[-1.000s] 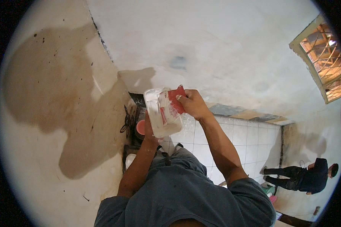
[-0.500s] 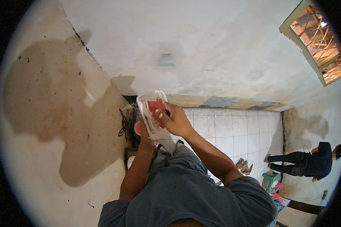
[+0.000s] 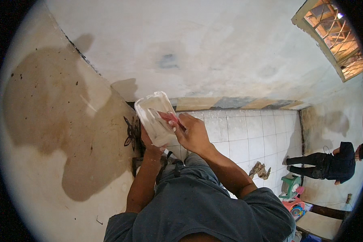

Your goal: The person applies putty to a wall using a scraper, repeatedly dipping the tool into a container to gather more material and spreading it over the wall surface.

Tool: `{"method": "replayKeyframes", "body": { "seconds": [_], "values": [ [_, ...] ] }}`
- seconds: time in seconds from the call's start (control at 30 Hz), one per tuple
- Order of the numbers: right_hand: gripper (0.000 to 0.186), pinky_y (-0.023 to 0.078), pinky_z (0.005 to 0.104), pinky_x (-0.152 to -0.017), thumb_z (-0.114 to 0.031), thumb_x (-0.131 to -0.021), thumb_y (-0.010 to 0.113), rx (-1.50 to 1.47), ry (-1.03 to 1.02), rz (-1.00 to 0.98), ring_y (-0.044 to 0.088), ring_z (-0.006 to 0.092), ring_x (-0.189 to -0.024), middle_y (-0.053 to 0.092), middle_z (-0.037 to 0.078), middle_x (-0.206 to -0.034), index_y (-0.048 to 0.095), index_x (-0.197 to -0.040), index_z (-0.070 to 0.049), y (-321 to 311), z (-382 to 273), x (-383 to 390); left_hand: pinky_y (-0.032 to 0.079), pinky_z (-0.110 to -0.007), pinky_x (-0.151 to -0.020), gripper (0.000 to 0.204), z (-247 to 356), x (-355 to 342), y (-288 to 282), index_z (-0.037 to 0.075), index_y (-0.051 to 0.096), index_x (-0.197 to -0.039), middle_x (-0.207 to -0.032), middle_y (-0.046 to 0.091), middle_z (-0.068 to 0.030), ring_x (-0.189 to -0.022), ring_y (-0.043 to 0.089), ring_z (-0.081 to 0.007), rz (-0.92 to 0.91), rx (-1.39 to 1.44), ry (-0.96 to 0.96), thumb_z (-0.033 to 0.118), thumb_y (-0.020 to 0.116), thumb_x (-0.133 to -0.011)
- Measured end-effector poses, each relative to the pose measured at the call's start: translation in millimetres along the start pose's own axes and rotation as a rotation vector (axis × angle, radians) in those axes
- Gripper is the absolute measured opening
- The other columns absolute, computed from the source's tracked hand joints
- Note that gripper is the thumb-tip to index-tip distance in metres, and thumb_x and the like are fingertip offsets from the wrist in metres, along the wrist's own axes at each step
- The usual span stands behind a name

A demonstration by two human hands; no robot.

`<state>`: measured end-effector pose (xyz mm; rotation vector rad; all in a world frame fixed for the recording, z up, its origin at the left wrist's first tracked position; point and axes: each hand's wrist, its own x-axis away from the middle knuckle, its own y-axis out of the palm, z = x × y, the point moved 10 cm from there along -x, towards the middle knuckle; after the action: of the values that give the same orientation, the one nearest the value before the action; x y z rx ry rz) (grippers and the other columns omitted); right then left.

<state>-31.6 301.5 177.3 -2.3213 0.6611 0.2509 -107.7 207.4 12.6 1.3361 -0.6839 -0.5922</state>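
My left hand (image 3: 148, 142) holds a clear plastic tub (image 3: 154, 130) from beneath and its left side, with most of the fingers hidden behind it. White paste coats the tub's inside and rim. Gripped in my right hand (image 3: 194, 132) is a red putty scraper (image 3: 167, 117), its blade side down in the tub against the paste. White smears mark the right thumb. The tub is tilted in front of my waist, close to the wall corner.
A patchy white wall (image 3: 230, 56) rises ahead, and a stained wall (image 3: 40, 169) stands at left. On the tiled floor (image 3: 238, 133) lies a crumpled cloth (image 3: 260, 170). A green stool (image 3: 289, 186) and another person (image 3: 339, 161) are at right. A dark wall hook (image 3: 132, 131) hangs nearby.
The red scraper has turned from lying broad across the tub to a steeper, edge-on angle, its blade lower in the paste. Tub and view have shifted slightly.
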Motion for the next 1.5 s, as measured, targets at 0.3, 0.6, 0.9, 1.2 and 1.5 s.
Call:
{"method": "replayKeyframes", "body": {
  "seconds": [0.3, 0.6, 0.9, 1.2, 1.5],
  "values": [
    [0.023, 0.047, 0.0384, -0.058, -0.021, -0.095, 0.066, -0.190, 0.100, 0.034, 0.057, 0.0242, -0.063, 0.060, 0.008, -0.072, 0.064, -0.091, 0.001, 9.9, 34.4, 5.8, 0.060, -0.045, -0.057, 0.060, -0.4, -4.4, -2.6, 0.010, 0.050, -0.137, -0.122, 0.062, -0.0170, -0.084, 0.069, -0.0342, -0.045, -0.062, -0.057, 0.055, 0.038, -0.099],
    [0.026, 0.048, 0.0267, -0.061, -0.014, -0.097, 0.064, -1.178, 0.699, 0.085, 0.061, 0.0112, -0.078, 0.066, 0.000, -0.101, 0.062, -0.122, -0.008, 16.8, 166.7, 45.8, 0.060, -0.049, -0.047, 0.065, 9.6, -2.0, -41.2, 0.017, 0.042, -0.145, -0.130, 0.059, -0.0167, -0.088, 0.069, -0.0373, 0.095, 0.001, 0.030, 0.060, 0.040, -0.096],
    [0.018, 0.050, 0.0343, -0.078, -0.011, -0.091, 0.070, -1.314, 1.063, 0.415, 0.060, 0.0145, -0.087, 0.065, -0.002, -0.099, 0.060, -0.105, -0.019, 92.3, 373.6, 81.7, 0.057, -0.056, -0.086, 0.068, 59.6, 31.9, -86.1, 0.016, 0.041, -0.147, -0.141, 0.052, -0.0128, -0.120, 0.058, -0.0364, 0.236, -0.322, 0.187, 0.059, 0.048, -0.094],
    [0.020, 0.057, 0.0338, -0.072, -0.007, -0.093, 0.064, -1.425, 1.034, 0.762, 0.066, 0.0196, -0.091, 0.065, 0.002, -0.101, 0.059, -0.111, -0.013, 131.4, 480.4, 44.4, 0.050, -0.057, -0.100, 0.068, 76.1, 73.5, -54.9, 0.014, 0.041, -0.147, -0.144, 0.050, -0.0119, -0.127, 0.053, -0.0351, 0.240, -0.293, 0.222, 0.056, 0.050, -0.095],
    [0.019, 0.053, 0.0403, -0.079, -0.003, -0.089, 0.060, -1.359, 0.848, 0.664, 0.067, 0.0215, -0.087, 0.067, 0.006, -0.091, 0.052, -0.103, -0.014, 70.1, 380.9, -30.6, 0.057, -0.054, -0.092, 0.065, 76.6, 76.5, -49.5, 0.014, 0.040, -0.147, -0.144, 0.049, -0.0098, -0.126, 0.056, -0.0336, 0.278, -0.331, 0.252, 0.055, 0.044, -0.098]
  ]
}}
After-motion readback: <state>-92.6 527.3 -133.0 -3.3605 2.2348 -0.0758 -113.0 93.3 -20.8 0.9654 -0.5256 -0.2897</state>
